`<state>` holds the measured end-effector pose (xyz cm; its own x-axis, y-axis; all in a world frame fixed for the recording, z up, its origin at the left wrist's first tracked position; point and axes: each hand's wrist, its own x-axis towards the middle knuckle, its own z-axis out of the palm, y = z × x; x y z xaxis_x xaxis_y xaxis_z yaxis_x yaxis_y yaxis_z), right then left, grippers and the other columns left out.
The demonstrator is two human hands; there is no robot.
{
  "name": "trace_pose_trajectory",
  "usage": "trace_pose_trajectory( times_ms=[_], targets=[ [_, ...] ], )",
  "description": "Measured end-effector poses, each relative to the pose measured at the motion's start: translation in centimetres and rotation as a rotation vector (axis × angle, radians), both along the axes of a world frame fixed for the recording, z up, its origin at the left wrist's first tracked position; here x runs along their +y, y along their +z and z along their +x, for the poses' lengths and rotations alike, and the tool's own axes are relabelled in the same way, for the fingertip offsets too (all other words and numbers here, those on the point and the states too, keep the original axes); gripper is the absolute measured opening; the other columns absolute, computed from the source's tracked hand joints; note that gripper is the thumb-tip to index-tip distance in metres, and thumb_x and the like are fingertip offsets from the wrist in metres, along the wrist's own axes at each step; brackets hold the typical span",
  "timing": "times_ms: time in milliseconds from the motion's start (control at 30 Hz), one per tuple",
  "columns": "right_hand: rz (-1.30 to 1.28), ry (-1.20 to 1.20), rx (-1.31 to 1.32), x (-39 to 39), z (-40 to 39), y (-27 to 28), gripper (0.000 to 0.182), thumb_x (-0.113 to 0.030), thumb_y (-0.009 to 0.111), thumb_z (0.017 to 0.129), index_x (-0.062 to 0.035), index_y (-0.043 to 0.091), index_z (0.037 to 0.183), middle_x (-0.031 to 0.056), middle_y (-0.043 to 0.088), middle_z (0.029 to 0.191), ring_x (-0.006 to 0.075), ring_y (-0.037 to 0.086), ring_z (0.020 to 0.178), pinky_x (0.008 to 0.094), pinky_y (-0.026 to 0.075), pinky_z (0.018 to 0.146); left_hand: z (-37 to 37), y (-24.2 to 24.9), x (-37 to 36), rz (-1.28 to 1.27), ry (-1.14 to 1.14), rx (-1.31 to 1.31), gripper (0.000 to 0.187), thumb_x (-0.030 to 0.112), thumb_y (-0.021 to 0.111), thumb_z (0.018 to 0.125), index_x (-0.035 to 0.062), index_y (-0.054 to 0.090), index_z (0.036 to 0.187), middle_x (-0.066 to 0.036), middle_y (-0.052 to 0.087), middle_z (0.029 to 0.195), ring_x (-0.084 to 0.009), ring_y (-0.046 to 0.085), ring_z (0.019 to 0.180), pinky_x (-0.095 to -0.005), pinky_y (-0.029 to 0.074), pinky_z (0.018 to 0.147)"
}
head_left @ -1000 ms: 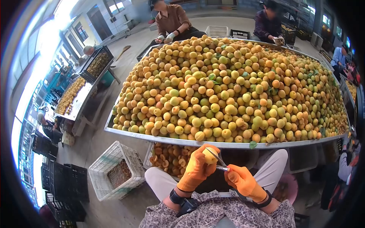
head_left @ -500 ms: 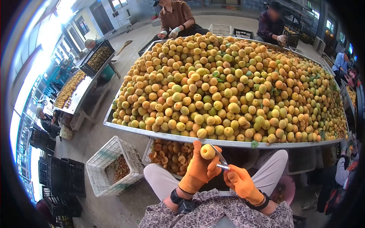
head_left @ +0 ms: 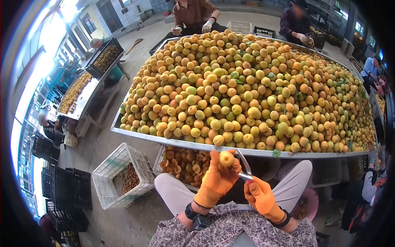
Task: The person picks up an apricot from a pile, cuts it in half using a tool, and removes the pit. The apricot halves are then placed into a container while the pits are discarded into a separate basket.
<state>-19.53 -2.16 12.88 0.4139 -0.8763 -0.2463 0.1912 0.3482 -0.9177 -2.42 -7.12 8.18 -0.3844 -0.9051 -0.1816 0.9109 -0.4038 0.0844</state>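
My left hand (head_left: 217, 182), in an orange glove, is closed round a yellow apricot (head_left: 226, 159), gripping it between thumb and fingers. In my right hand (head_left: 263, 199), also orange-gloved, is a small knife (head_left: 246, 168) with a curved blade and a shiny metal part at the handle. The blade points up and stands just to the right of the apricot, close to the left fingertips. Both hands are above my lap, before the near edge of a metal-rimmed table (head_left: 197, 145) heaped with whole apricots (head_left: 230, 99).
Below the table edge, a crate holds halved apricots (head_left: 187, 162). Left of my knee stands a white plastic crate (head_left: 142, 164) with pits (head_left: 126, 180) inside. Two people work across the table. Black crates (head_left: 68, 187) are stacked at far left; a pink tub (head_left: 311, 201) sits at right.
The knife blade has shifted from against the apricot to its right side, and the apricot has turned a little in my left hand. Across the table, one person's hands have moved apart.
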Motion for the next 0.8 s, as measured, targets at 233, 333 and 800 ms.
trace_pose_trajectory(
  times_ms=[233,333,800],
  targets=[
    [-0.166,0.008,0.05,0.6,-0.9,-1.0,0.055,-0.057,0.049,0.095,-0.0042,0.05,0.078,-0.0041,0.041,0.055,0.0038,0.033,0.049,0.0225,0.022,0.045,1.5,2.4,1.4,-0.413,0.167,-0.782,0.07,0.023,0.085,0.073,-0.0019,0.05,0.128,-0.012,0.061,0.1,-0.0197,0.062,0.084,-0.0299,0.052,0.074],
    [-0.234,0.064,0.091,0.2,-1.2,-1.1,0.053,-0.054,0.05,0.096,-0.0033,0.051,0.078,-0.002,0.043,0.056,0.006,0.034,0.05,0.0239,0.026,0.047,1.9,3.2,1.5,-0.475,0.188,-0.938,0.069,0.015,0.085,0.071,-0.0026,0.051,0.128,-0.012,0.062,0.102,-0.0181,0.063,0.082,-0.0276,0.053,0.072],
    [-0.325,0.173,0.213,-1.4,-1.7,-1.4,0.039,-0.038,0.052,0.099,-0.0026,0.051,0.083,0.0056,0.04,0.059,0.0153,0.033,0.052,0.03,0.032,0.049,1.7,3.9,1.8,-0.306,-0.063,-0.656,0.059,0.03,0.075,0.084,-0.0012,0.048,0.127,-0.007,0.059,0.09,-0.0079,0.048,0.06,-0.0205,0.038,0.05]
  ],
)
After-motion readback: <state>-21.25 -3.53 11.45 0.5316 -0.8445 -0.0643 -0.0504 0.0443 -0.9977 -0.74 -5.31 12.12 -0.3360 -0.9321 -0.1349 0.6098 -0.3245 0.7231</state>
